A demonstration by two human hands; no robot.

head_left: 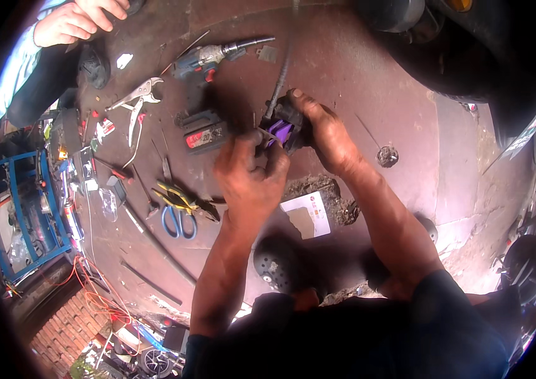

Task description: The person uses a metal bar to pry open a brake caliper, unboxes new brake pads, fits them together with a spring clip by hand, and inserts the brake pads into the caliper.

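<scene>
In front of me, my right hand [334,136] is closed round a small black housing [293,114] with a purple insert [280,131]. A dark ribbed cable [282,66] comes down to the housing from the far side. My left hand [249,170] is closed in a pinch at the near left of the insert. A thin strip shows by its fingertips, but what it grips is hidden. Left of this hand lies a black battery pack [199,139] with a red label. Nearer me are yellow-handled pliers [179,199] and blue-handled scissors [178,222].
Locking pliers [138,98] and a cordless power tool [208,59] lie farther off. Another person's hands [75,22] are at the upper left. A dark vehicle part [445,57] overhangs the upper right. At left stands a blue rack [12,164]. A printed card [318,218] lies below my hands.
</scene>
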